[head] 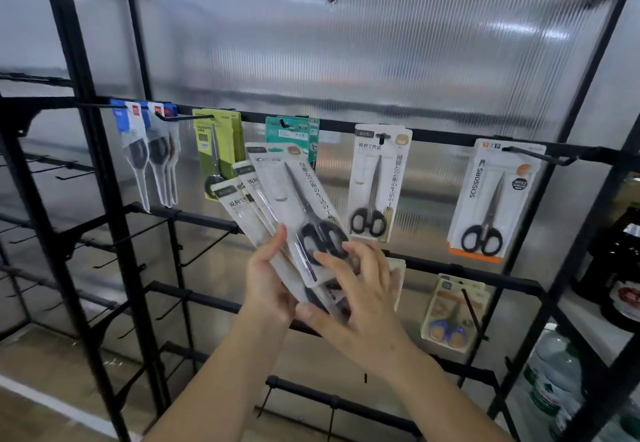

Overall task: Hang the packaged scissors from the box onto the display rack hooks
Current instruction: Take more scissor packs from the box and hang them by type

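My left hand (266,278) grips the lower end of a fanned stack of white scissors packs (277,199), three cards showing, held up in front of the black display rack (450,136). My right hand (360,289) lies over the bottom of the front pack, fingers spread across its black scissor handles and thumb under the stack. A matching white pack (377,181) hangs on a hook just to the right. The box is out of view.
More packs hang on the top rail: clear blue-topped ones (149,150), a green pack (218,150), a teal pack (294,133) and an orange-edged pack (491,199). A small blue-handled pack (453,313) hangs lower right. Bare hooks (204,251) stick out at left. Bottles (554,382) stand at right.
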Motion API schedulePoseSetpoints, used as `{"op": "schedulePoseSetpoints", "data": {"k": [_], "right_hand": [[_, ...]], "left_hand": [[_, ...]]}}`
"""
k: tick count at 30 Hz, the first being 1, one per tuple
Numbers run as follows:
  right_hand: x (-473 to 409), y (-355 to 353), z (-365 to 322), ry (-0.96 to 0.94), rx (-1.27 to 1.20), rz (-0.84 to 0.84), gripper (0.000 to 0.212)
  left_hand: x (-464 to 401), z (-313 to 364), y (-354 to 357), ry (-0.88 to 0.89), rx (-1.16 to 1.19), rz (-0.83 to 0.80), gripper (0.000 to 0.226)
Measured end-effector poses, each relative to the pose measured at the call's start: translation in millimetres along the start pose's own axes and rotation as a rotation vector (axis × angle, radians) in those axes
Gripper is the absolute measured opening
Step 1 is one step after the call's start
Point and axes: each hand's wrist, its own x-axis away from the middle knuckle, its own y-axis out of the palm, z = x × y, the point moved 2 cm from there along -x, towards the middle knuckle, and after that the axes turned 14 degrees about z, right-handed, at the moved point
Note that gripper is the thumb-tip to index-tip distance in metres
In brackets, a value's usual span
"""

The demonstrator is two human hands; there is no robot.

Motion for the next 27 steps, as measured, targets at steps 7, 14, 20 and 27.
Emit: {"op": "schedulePoseSetpoints", "data": {"k": [7, 14, 20, 27], "right_hand": [[-12.9, 1.7, 3.6, 0.24, -0.481, 0.298, 0.028], [-22.2, 3.6, 16.3, 0.447, -0.659, 0.175, 0.064], [-25.6, 4.1, 24.4, 0.414, -0.719, 0.231, 0.059], [-17.2, -3.3, 30.6, 0.348, -0.759, 0.339, 0.035]], "left_hand": [[1.4, -4.0, -3.0, 0.017, -0.01, -0.006, 0.036], [-2.8, 0.0, -5.7, 0.042, -0.074, 0.007, 0.06], [-0.5, -5.7, -14.8, 0.148, -0.188, 0.307, 0.054], [6.8, -8.3, -21.1, 0.1, -0.224, 0.193, 0.047]]}}
